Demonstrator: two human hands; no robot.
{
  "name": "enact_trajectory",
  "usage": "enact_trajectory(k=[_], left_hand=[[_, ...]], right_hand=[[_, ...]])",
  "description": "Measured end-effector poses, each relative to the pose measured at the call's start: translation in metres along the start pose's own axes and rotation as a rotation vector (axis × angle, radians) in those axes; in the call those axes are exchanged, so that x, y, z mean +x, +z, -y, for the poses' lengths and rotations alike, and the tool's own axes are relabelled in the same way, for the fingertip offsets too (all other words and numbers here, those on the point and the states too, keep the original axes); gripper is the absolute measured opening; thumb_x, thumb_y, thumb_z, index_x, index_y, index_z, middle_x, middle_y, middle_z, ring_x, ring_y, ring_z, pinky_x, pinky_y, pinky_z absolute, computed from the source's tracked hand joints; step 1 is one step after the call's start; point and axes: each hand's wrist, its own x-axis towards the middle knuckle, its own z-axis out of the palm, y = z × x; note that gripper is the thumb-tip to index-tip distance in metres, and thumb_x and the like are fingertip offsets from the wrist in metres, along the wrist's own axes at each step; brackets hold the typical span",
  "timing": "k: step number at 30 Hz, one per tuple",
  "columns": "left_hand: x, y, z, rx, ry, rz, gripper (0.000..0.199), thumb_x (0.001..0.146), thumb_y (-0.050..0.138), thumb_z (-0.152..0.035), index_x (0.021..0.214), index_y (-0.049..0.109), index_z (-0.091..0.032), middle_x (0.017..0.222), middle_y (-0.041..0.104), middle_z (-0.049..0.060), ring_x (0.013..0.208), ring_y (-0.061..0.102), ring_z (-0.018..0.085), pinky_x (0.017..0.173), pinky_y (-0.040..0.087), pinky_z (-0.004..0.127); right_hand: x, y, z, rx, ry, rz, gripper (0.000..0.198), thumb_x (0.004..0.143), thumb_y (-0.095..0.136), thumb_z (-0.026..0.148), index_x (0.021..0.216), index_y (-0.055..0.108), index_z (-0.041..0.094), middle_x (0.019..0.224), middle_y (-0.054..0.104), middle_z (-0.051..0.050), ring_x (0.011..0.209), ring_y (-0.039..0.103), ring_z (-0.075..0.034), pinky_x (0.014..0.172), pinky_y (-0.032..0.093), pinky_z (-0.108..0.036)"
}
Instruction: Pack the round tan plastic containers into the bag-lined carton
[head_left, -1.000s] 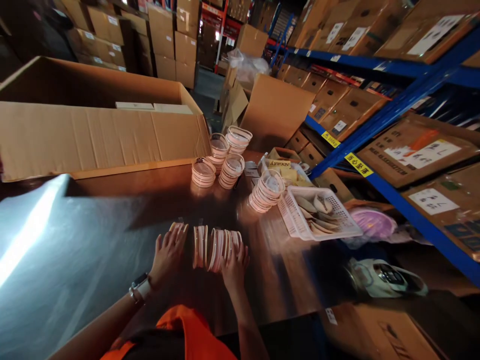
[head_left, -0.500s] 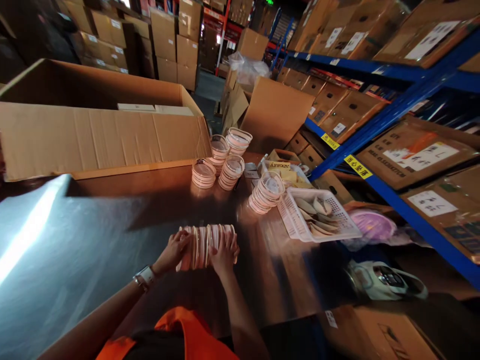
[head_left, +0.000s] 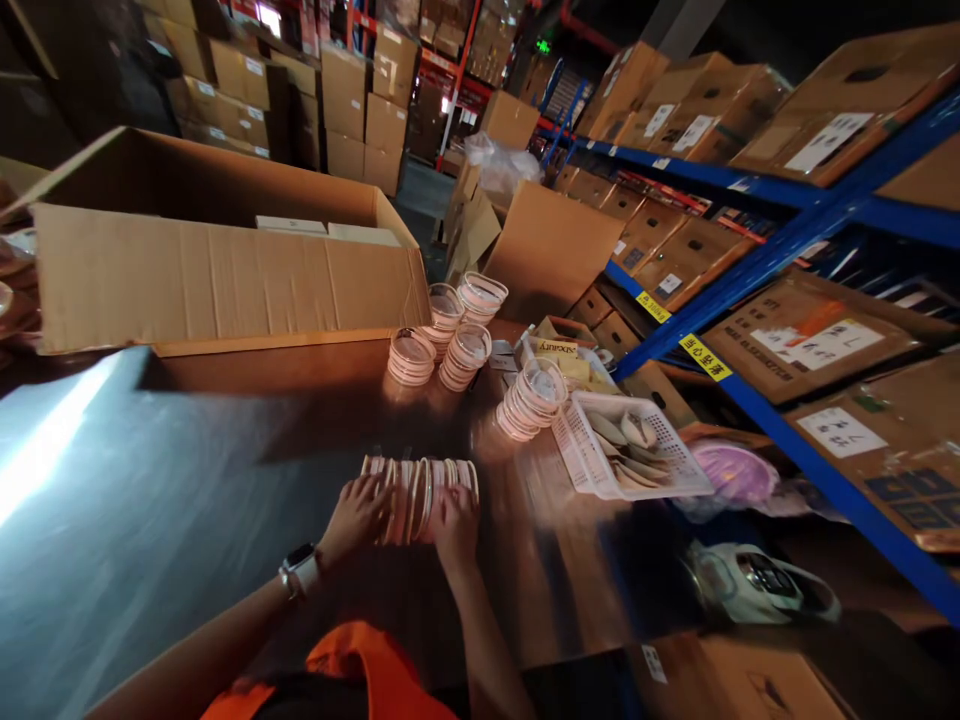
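A row of round, flat pale-pink packs (head_left: 411,500) stands on edge on the metal table in front of me, pressed together like a roll. My left hand (head_left: 361,512) is closed round the left end of the row, with its fingers curled over the top. At the right end, my right hand (head_left: 456,528) lies with bent fingers on the packs' near side. Beyond the hands stand several upright stacks of similar round packs (head_left: 411,358) with clear-looking tops. Another stack (head_left: 531,400) leans a little, nearer the basket. Exact contents of the packs cannot be made out.
A white plastic basket (head_left: 686,480) with flat, pale pieces sits to the right. A large open carton (head_left: 225,285) fills the table's far left. Blue shelving (head_left: 757,390) with boxes runs along the right, and a pale device (head_left: 757,580) lies below the basket.
My left hand has slid right and further over the top of the row. My right hand has shifted slightly lower on the packs. The view has tilted a little upward.
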Motion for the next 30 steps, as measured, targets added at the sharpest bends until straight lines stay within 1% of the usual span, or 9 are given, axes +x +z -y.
enact_trajectory(k=[3,6,10,13,15,20,23,27,30], left_hand=[[0.004,0.000,-0.013,0.024,0.036,0.084,0.053,0.089,0.068,-0.017,0.141,0.068,-0.023,0.152,0.061,0.018,0.145,0.050,0.041,0.119,0.038,0.065],[0.005,-0.001,-0.014,0.043,0.041,0.159,0.061,0.089,0.069,-0.017,0.149,0.061,-0.021,0.158,0.055,0.017,0.149,0.046,0.043,0.118,0.040,0.068],[0.005,-0.008,-0.008,0.060,0.037,0.203,0.060,0.091,0.066,-0.016,0.151,0.059,-0.021,0.160,0.053,0.016,0.151,0.045,0.040,0.113,0.049,0.061],[0.005,-0.012,-0.006,0.072,0.030,0.200,0.055,0.094,0.061,-0.016,0.149,0.061,-0.022,0.159,0.055,0.015,0.151,0.045,0.037,0.113,0.048,0.058],[0.005,-0.013,-0.006,0.078,0.024,0.197,0.055,0.095,0.056,-0.012,0.149,0.062,-0.023,0.158,0.056,0.015,0.151,0.045,0.037,0.114,0.047,0.059],[0.011,-0.008,-0.007,0.068,0.023,0.200,0.062,0.093,0.053,-0.007,0.152,0.058,-0.026,0.161,0.053,0.013,0.153,0.043,0.037,0.116,0.043,0.066],[0.013,-0.005,-0.007,0.050,0.029,0.197,0.064,0.092,0.056,-0.009,0.154,0.056,-0.025,0.163,0.049,0.014,0.154,0.041,0.037,0.121,0.038,0.066],[0.002,-0.005,-0.002,0.043,-0.082,0.055,0.060,0.098,0.051,-0.020,0.158,0.050,-0.017,0.166,0.044,0.021,0.155,0.038,0.040,0.121,0.038,0.065],[-0.012,-0.006,0.008,0.017,-0.168,-0.033,0.051,0.099,0.048,-0.024,0.148,0.062,-0.015,0.158,0.052,0.024,0.148,0.045,0.043,0.120,0.035,0.069]], right_hand=[[0.004,0.009,0.036,0.016,0.045,0.162,0.036,0.098,0.052,0.013,0.108,0.083,0.027,0.132,0.071,-0.009,0.132,0.058,-0.025,0.116,0.043,-0.043],[0.011,0.015,0.055,0.006,0.157,0.285,0.037,0.098,0.055,0.016,0.124,0.079,0.026,0.159,0.054,-0.009,0.153,0.040,-0.030,0.125,0.033,-0.051],[0.017,0.018,0.064,-0.021,0.238,0.322,0.040,0.098,0.059,0.021,0.133,0.075,0.029,0.166,0.045,-0.009,0.157,0.033,-0.035,0.129,0.021,-0.060],[0.019,0.019,0.066,-0.072,0.271,0.343,0.048,0.097,0.060,0.021,0.143,0.068,0.031,0.166,0.044,-0.010,0.158,0.032,-0.037,0.127,0.013,-0.069],[0.020,0.018,0.066,-0.109,0.281,0.356,0.055,0.095,0.058,0.019,0.149,0.062,0.030,0.167,0.044,-0.011,0.158,0.030,-0.038,0.126,0.013,-0.072],[0.021,0.015,0.053,-0.112,0.239,0.377,0.051,0.097,0.057,0.025,0.147,0.064,0.030,0.166,0.045,-0.011,0.157,0.030,-0.039,0.126,0.015,-0.069],[0.018,0.010,0.034,-0.071,0.201,0.313,0.056,0.096,0.059,0.030,0.152,0.059,0.024,0.168,0.041,-0.014,0.157,0.031,-0.039,0.126,0.023,-0.063],[0.009,0.000,-0.007,-0.038,0.451,0.107,0.065,0.093,0.055,0.034,0.152,0.054,0.008,0.161,0.043,-0.028,0.150,0.037,-0.047,0.118,0.032,-0.069],[0.001,-0.006,-0.039,0.075,0.520,0.049,0.064,0.090,0.051,0.036,0.145,0.058,0.004,0.156,0.047,-0.031,0.148,0.041,-0.046,0.119,0.033,-0.066]])
